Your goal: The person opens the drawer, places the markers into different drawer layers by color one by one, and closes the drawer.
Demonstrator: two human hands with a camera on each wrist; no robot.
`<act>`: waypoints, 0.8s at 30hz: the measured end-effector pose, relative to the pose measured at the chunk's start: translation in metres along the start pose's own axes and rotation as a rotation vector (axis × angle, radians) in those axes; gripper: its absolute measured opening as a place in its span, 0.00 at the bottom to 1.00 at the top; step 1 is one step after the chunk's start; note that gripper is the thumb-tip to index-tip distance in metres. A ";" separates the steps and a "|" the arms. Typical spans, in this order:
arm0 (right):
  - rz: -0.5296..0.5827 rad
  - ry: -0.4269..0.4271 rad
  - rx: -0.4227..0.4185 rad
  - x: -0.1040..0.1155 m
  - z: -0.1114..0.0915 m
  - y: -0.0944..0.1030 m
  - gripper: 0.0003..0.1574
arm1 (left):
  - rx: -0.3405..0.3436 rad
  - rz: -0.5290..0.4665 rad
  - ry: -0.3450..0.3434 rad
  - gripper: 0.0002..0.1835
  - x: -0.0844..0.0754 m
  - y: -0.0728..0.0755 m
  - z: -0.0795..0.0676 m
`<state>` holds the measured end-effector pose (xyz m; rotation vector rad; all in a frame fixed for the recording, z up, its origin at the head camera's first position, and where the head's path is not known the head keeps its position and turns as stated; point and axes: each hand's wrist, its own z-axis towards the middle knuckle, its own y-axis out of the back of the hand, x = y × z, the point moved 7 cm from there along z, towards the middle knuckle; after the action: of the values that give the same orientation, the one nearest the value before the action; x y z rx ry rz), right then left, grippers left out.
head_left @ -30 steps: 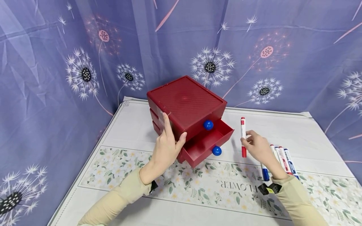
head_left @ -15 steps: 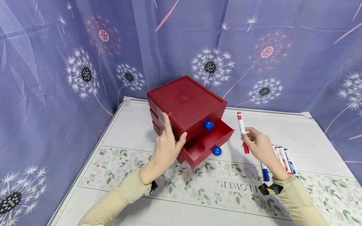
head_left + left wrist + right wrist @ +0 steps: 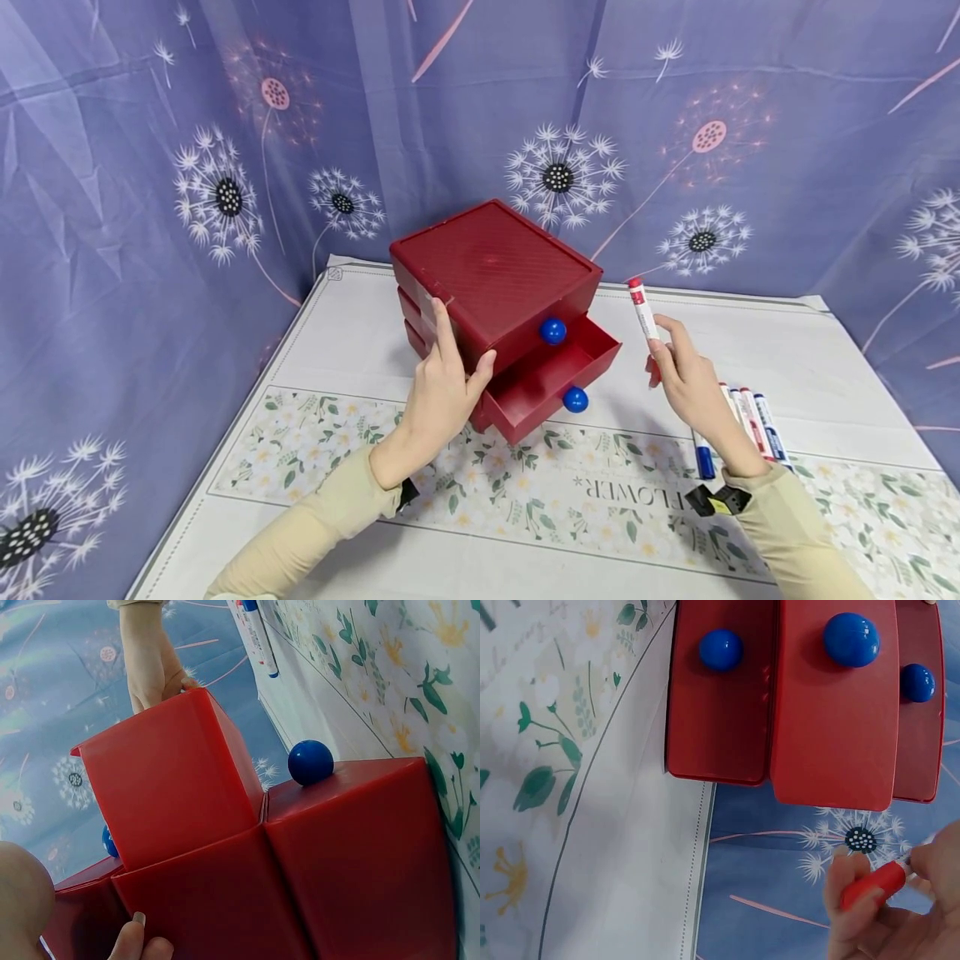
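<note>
The right hand (image 3: 692, 387) clamps its fingers on a slim white marker with red ends (image 3: 644, 317), its long axis slanting upward. Left of those fingers juts a red plastic drawer (image 3: 540, 385), nearer the left hand (image 3: 437, 396), whose thumb and forefinger spread beside a boxy red plastic cabinet (image 3: 491, 258). The floral white tablecloth (image 3: 450, 575) reads "FLOWER", inverted; the marker's print seems illegible from here.

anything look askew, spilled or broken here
Slightly askew: the red drawer cabinet stands turned at an angle to the edges of the white table cover rather than square with them. The cover's FLOWER lettering also appears upside down in the head view. No spill or plain damage shows.
</note>
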<state>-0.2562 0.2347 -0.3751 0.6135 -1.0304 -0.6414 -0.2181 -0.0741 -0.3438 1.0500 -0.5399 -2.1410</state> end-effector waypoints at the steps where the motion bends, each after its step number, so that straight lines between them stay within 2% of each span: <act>1: -0.014 0.009 0.009 0.001 0.000 0.000 0.22 | 0.002 -0.001 0.004 0.50 0.000 0.000 0.000; 8: -0.077 0.097 0.042 0.009 0.000 -0.001 0.21 | 0.009 0.003 0.009 0.51 0.000 -0.001 0.000; 14: -0.074 0.197 0.102 0.018 -0.001 -0.002 0.25 | 0.021 0.001 0.017 0.50 0.000 -0.001 0.000; 18: -0.062 0.224 0.137 0.021 0.000 -0.002 0.27 | 0.027 -0.002 0.026 0.50 0.001 -0.001 0.000; 24: -0.025 0.286 0.130 0.026 0.003 0.002 0.25 | 0.024 0.003 0.024 0.50 0.001 -0.001 0.000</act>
<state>-0.2486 0.2166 -0.3574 0.8082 -0.8017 -0.4940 -0.2185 -0.0745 -0.3450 1.0862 -0.5565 -2.1219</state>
